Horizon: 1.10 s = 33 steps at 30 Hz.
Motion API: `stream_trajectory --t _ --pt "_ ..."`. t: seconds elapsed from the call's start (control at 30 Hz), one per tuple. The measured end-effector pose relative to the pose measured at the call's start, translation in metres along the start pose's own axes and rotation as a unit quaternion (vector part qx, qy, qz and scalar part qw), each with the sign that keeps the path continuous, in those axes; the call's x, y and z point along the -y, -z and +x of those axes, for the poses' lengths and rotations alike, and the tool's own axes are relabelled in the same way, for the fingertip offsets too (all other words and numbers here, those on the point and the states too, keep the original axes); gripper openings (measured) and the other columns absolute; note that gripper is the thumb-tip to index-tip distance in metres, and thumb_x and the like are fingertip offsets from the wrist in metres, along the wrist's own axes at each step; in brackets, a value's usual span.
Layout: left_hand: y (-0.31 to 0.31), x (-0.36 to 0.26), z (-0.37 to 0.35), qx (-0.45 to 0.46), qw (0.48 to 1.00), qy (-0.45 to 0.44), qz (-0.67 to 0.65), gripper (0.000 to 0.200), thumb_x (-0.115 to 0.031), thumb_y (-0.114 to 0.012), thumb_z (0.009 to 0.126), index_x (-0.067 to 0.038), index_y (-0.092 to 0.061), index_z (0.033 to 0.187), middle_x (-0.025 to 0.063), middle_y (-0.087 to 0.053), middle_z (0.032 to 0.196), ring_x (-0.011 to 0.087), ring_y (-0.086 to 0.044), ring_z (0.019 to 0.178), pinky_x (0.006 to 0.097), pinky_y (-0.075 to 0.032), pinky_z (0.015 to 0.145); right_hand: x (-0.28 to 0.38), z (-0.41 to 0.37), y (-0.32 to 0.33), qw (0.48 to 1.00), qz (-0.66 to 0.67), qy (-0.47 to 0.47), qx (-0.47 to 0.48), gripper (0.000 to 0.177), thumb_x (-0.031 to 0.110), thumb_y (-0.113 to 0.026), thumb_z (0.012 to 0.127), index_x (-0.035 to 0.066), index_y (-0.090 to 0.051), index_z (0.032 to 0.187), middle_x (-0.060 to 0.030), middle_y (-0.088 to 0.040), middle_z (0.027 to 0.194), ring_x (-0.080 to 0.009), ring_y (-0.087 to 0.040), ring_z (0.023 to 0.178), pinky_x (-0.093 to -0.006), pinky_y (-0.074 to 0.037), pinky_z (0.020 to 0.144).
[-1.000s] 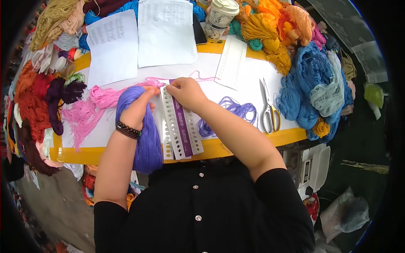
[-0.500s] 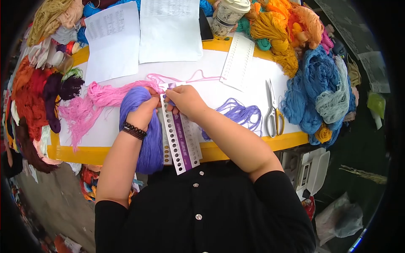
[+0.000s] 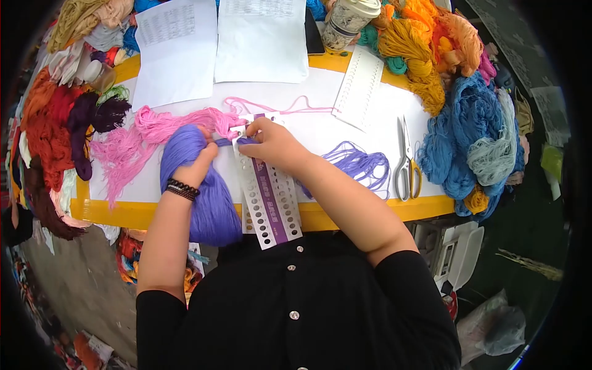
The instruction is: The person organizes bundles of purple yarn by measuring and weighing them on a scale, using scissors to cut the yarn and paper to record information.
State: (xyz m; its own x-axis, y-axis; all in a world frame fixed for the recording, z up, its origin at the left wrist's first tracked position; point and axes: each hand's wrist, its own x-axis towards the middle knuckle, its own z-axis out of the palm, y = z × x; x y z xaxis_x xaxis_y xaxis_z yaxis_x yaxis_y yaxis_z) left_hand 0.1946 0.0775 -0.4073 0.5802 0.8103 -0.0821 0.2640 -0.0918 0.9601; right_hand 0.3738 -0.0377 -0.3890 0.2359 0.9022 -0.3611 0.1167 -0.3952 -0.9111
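My left hand [image 3: 198, 161] is closed round a thick skein of purple thread [image 3: 213, 213], whose lower end hangs over the table's near edge. With curled fingers my right hand [image 3: 266, 143] holds the top of a white card with a purple stripe and rows of holes [image 3: 269, 203]. A purple strand stretches between both hands, across the card's top. Just beyond them, pink thread [image 3: 179, 123] lies to the left, partly looped at the card's top. A loose purple bundle [image 3: 354, 163] rests right of my right hand.
Scissors [image 3: 405, 163] lie at the right, beside blue thread [image 3: 472, 117]. Farther back are a white punched card [image 3: 357, 86], paper sheets [image 3: 176, 55], a phone [image 3: 314, 34], a patterned cup [image 3: 346, 23] and orange and yellow skeins [image 3: 410, 46]. Red and dark skeins [image 3: 49, 129] fill the left side.
My left hand has moved left and slightly down, away from the card, with the purple skein. A purple strand now spans the gap between my hands. The view has shifted slightly.
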Motion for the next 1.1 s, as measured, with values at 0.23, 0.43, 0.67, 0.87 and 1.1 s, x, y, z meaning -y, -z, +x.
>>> stream_trajectory --t 0.23,0.43,0.67,0.87,1.1 --pt "-0.003 -0.031 -0.012 0.028 0.999 0.027 0.013 0.031 -0.013 -0.068 0.079 -0.003 -0.057 0.106 0.0059 -0.064 0.087 0.0143 -0.06 0.081 0.0268 -0.047 0.075 -0.001 -0.004 -0.003 0.996 -0.078 0.024 -0.026 0.037 0.022 -0.069 0.079 0.001 -0.053 0.104 -0.0132 -0.063 0.083 -0.0206 -0.062 0.073 -0.0326 -0.049 0.067" --pt "-0.019 -0.051 -0.021 0.026 0.876 0.15 -0.457 0.027 -0.002 -0.058 0.087 -0.004 -0.053 0.113 0.011 -0.063 0.097 0.0162 -0.061 0.084 0.0243 -0.049 0.07 0.004 -0.01 -0.002 0.997 0.082 -0.01 -0.013 0.019 0.01 -0.055 0.088 0.003 -0.048 0.104 -0.0085 -0.063 0.075 -0.0148 -0.06 0.061 -0.0284 -0.048 0.059" --pt "-0.006 -0.04 -0.021 -0.033 0.933 0.141 -0.329 0.027 -0.006 -0.057 0.088 -0.002 -0.052 0.115 0.0085 -0.063 0.094 0.0116 -0.057 0.075 0.0231 -0.045 0.064 0.003 -0.011 -0.002 0.995 0.094 -0.027 -0.007 0.01 0.008 -0.049 0.09 0.005 -0.049 0.099 -0.006 -0.062 0.075 -0.0125 -0.058 0.062 -0.0269 -0.047 0.058" --pt "0.03 -0.011 -0.016 0.076 0.839 0.18 -0.507 0.041 -0.003 -0.056 0.088 -0.005 -0.047 0.128 0.0064 -0.061 0.089 0.011 -0.057 0.077 0.0212 -0.044 0.057 -0.005 -0.007 -0.006 0.997 0.069 -0.004 -0.022 0.009 0.009 -0.048 0.091 0.005 -0.051 0.098 -0.0055 -0.062 0.075 -0.0121 -0.058 0.064 -0.0268 -0.047 0.059" --pt "-0.019 -0.045 -0.026 0.114 0.968 0.08 -0.208 0.052 -0.005 -0.049 0.088 -0.003 -0.037 0.139 0.011 -0.06 0.122 0.0136 -0.06 0.094 0.025 -0.046 0.077 -0.008 -0.008 0.003 0.97 0.227 -0.017 0.081 0.011 0.009 -0.06 0.085 0.003 -0.066 0.091 -0.0028 -0.061 0.073 -0.01 -0.053 0.064 -0.0236 -0.043 0.059"
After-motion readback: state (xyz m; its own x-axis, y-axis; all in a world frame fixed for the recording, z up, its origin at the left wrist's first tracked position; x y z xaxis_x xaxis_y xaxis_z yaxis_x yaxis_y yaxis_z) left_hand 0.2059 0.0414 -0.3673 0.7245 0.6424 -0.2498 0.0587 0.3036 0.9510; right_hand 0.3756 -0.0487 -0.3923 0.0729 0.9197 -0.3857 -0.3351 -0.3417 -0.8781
